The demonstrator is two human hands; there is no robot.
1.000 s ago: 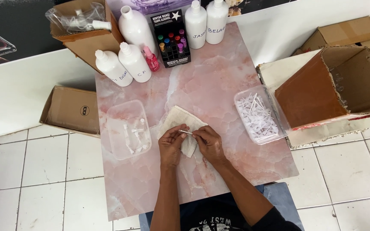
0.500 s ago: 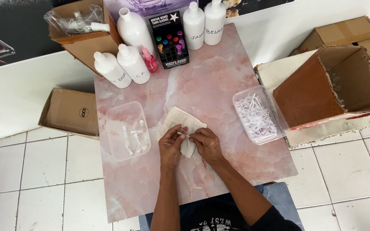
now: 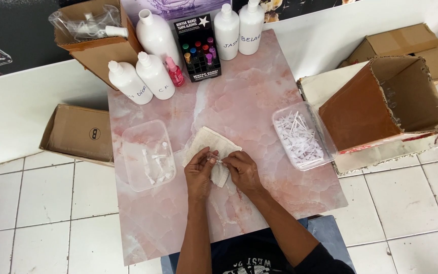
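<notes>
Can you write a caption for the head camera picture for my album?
Two hands pinch a small white stick over a cloth on a pink table.

Small clear piece (image 3: 214,160): pinched between both hands, too small to be identified.
Cloth (image 3: 210,144): near part covered by the hands.
Forearms: cut off by the bottom edge.

Pink marbled table (image 3: 259,96), white bottles (image 3: 154,35), beige cloth (image 3: 209,142)
</notes>
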